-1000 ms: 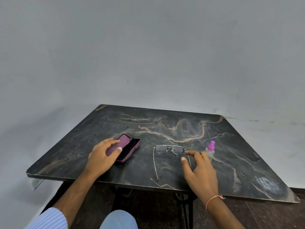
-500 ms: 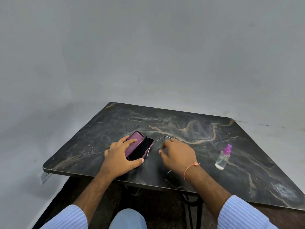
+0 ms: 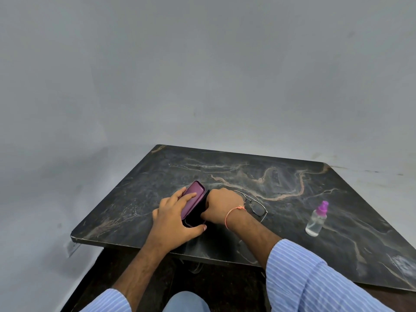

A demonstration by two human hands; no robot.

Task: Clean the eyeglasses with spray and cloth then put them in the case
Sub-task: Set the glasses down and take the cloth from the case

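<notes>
A purple eyeglass case [image 3: 194, 199] lies open on the dark marble table [image 3: 292, 170], left of centre. My left hand [image 3: 174, 219] grips it, fingers flat on the raised lid and thumb at its near end. My right hand [image 3: 221, 206] is curled over the case's dark inside, and its fingertips are hidden there. The thin metal eyeglasses [image 3: 256, 206] lie flat on the table just right of my right wrist. A small clear spray bottle [image 3: 316, 221] with a pink top stands upright further right. I see no cloth.
The table's near edge [image 3: 126, 243] runs just under my forearms, and a plain grey wall stands behind the far edge. A pale scuffed patch [image 3: 403, 264] marks the table's right front corner. My knee [image 3: 186, 300] shows below the table.
My right hand has gone from beside the bottle leftwards to the case opening. The eyeglasses now lie angled close to the case. My left hand stays on the lid.
</notes>
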